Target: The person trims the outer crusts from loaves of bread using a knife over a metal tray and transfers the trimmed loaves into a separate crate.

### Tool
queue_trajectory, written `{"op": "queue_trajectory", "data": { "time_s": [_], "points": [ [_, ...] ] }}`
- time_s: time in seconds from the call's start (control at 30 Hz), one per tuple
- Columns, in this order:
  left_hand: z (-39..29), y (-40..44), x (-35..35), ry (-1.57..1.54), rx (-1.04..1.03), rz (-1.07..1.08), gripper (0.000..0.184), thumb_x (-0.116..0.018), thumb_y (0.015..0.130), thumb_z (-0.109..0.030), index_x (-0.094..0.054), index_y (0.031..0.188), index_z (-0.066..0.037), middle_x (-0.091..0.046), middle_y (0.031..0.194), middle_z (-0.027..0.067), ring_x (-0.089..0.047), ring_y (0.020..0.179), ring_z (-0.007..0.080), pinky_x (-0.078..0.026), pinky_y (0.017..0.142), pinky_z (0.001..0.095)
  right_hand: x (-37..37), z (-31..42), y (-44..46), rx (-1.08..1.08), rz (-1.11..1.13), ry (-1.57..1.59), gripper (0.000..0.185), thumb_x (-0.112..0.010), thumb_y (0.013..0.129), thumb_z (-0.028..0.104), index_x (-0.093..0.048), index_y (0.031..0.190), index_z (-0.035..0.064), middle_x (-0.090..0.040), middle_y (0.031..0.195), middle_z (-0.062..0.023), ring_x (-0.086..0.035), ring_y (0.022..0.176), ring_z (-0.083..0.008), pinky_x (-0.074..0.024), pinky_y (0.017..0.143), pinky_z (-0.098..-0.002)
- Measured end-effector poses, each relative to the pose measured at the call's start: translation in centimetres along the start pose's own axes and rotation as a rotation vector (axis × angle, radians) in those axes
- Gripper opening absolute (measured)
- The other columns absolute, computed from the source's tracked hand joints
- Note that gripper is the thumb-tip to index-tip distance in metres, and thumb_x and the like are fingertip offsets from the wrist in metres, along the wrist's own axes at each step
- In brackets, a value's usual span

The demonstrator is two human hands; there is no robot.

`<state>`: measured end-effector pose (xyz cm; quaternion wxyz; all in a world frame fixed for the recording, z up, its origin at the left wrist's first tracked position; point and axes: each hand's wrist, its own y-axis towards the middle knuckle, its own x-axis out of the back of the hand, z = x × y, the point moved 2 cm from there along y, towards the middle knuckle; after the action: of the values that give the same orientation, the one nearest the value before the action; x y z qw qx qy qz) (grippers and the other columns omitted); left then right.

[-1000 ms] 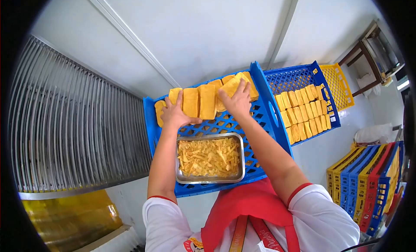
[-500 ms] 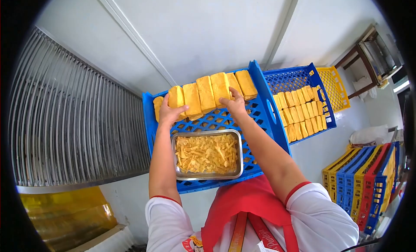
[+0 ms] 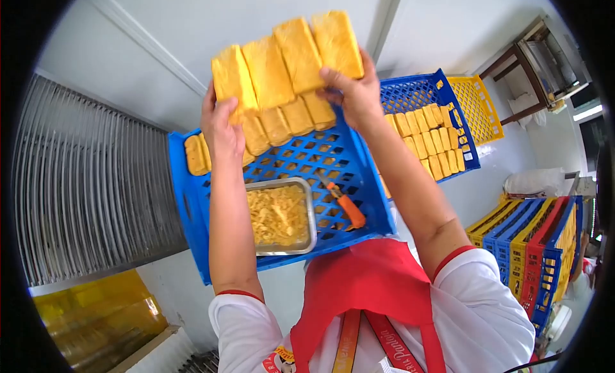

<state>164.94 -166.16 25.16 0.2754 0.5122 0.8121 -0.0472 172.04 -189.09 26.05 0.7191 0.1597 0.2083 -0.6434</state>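
"Currently, what step is in hand?"

"It appears to be a two-handed carry. Four golden loaves [image 3: 282, 68] are held as one row, raised clear of the blue crate [image 3: 371, 187] and pressed together end to end."

"State of the hands?"

"Both are occupied and set well apart. The left hand [image 3: 224, 126] grips the outermost loaf on its side, thumb laid over the face; the right hand [image 3: 359, 97] grips the opposite end, thumb over a near corner. The middle two loaves have no finger visibly on them."

"And what does the next move call for?"

"In the reporter's judgement, even inward pressure and matched height; should either side slacken, the middle pair could drop."

"Condition of the loaves?"

"Rectangular, with flat, bright yellow faces and slightly rounded edges. They sit unevenly, the row stepping upward toward the right. No break can be made out, though some blur limits the finding."

"Surroundings?"

"More loaves [image 3: 275, 126] lie in the crate, lined along its far side. Nearer stand a steel tray [image 3: 311, 213] of yellow strips [image 3: 278, 213] and, beside it, an orange-handled knife [image 3: 349, 209]."
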Motion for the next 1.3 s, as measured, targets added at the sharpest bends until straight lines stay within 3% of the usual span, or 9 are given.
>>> {"op": "queue_trajectory", "data": {
  "time_s": [0.17, 0.33, 0.4, 0.53, 0.6, 0.73, 0.8, 1.0, 1.3],
  "points": [
    [5.4, 1.0, -17.5, -0.013, -0.112, 0.007, 0.070, -0.059, 0.078, 0.000, -0.040, 0.145, 0.004, -0.062, 0.123, 0.0132, -0.064, 0.107, 0.0255, -0.055, 0.089, 0.0399, 11.2, 9.3, 7.0, 0.254, 0.065, -0.051, 0.091, -0.082, 0.072, 0.000, -0.022, 0.140, 0.0026, -0.057, 0.117, -0.0180, -0.067, 0.096, -0.0279, -0.0622, 0.071, -0.0411],
    [20.6, 2.1, -29.7, 0.021, 0.322, -0.017, 0.075, -0.062, 0.075, -0.010, -0.043, 0.146, -0.025, -0.060, 0.119, 0.0053, -0.060, 0.100, 0.0242, -0.051, 0.077, 0.0417, 28.2, 11.9, 14.5, 0.137, -0.155, -0.109, 0.085, -0.081, 0.072, 0.004, -0.027, 0.137, 0.0016, -0.057, 0.114, -0.0172, -0.066, 0.093, -0.0283, -0.0620, 0.069, -0.0392],
    [27.7, 0.5, -31.5, 0.018, 0.451, -0.079, 0.066, -0.063, 0.074, -0.011, -0.049, 0.137, -0.022, -0.060, 0.115, 0.0044, -0.061, 0.096, 0.0244, -0.052, 0.070, 0.0406, 35.9, 10.0, 16.3, -0.004, -0.236, -0.155, 0.080, -0.079, 0.073, 0.004, -0.030, 0.136, 0.0005, -0.057, 0.114, -0.0170, -0.066, 0.094, -0.0291, -0.0617, 0.068, -0.0404],
    [40.9, -7.3, -29.0, -0.030, 0.606, -0.325, 0.054, -0.064, 0.078, -0.014, -0.047, 0.129, -0.019, -0.058, 0.110, 0.0084, -0.062, 0.091, 0.0243, -0.052, 0.058, 0.0343, 46.2, 2.9, 14.2, -0.260, -0.359, -0.191, 0.078, -0.076, 0.075, 0.004, -0.030, 0.138, 0.0024, -0.059, 0.115, -0.0158, -0.065, 0.097, -0.0297, -0.0604, 0.070, -0.0440],
    [42.4, -11.3, -27.8, 0.080, 0.910, -0.439, 0.056, -0.064, 0.078, -0.016, -0.046, 0.130, -0.022, -0.055, 0.121, 0.0100, -0.062, 0.094, 0.0333, -0.055, 0.062, 0.0457, 49.8, -1.0, 11.7, -0.424, -0.406, -0.207, 0.078, -0.076, 0.075, 0.005, -0.030, 0.138, 0.0051, -0.059, 0.115, -0.0150, -0.065, 0.098, -0.0289, -0.0603, 0.070, -0.0440],
    [47.8, -15.4, -24.3, -0.015, 0.967, -0.533, 0.057, -0.064, 0.078, -0.018, -0.046, 0.132, -0.023, -0.053, 0.127, 0.0102, -0.062, 0.099, 0.0394, -0.056, 0.068, 0.0552, 52.9, -6.3, 7.8, -0.611, -0.564, -0.198, 0.085, -0.079, 0.073, 0.005, -0.028, 0.142, 0.0070, -0.057, 0.119, -0.0143, -0.064, 0.099, -0.0285, -0.0608, 0.071, -0.0439],
    [50.4, -15.8, -21.8, 0.011, 0.984, -0.426, 0.072, -0.068, 0.076, -0.019, -0.037, 0.140, -0.021, -0.050, 0.129, 0.0117, -0.056, 0.111, 0.0361, -0.052, 0.081, 0.0605, 54.0, -8.8, 8.5, -0.614, -0.538, -0.184, 0.089, -0.078, 0.073, 0.006, -0.025, 0.144, 0.0059, -0.054, 0.122, -0.0147, -0.062, 0.100, -0.0290, -0.0607, 0.073, -0.0436],
    [58.3, -11.2, -16.7, -0.063, 0.885, -0.356, 0.068, -0.065, 0.080, -0.019, -0.037, 0.142, -0.017, -0.051, 0.129, 0.0107, -0.057, 0.111, 0.0335, -0.052, 0.084, 0.0557, 56.2, -17.6, 16.3, -0.464, -0.430, -0.210, 0.086, -0.078, 0.075, 0.006, -0.025, 0.143, 0.0019, -0.061, 0.108, -0.0145, -0.065, 0.090, -0.0258, -0.0593, 0.065, -0.0407],
    [64.4, -3.8, -13.5, -0.066, 0.815, -0.334, 0.066, -0.065, 0.082, -0.021, -0.038, 0.142, -0.019, -0.051, 0.129, 0.0122, -0.057, 0.109, 0.0353, -0.048, 0.090, 0.0567, 55.6, -22.4, 24.9, -0.399, -0.409, -0.247, 0.085, -0.081, 0.072, 0.006, -0.031, 0.141, 0.0045, -0.059, 0.116, -0.0141, -0.065, 0.089, -0.0264, -0.0596, 0.064, -0.0387]
  ]
}}
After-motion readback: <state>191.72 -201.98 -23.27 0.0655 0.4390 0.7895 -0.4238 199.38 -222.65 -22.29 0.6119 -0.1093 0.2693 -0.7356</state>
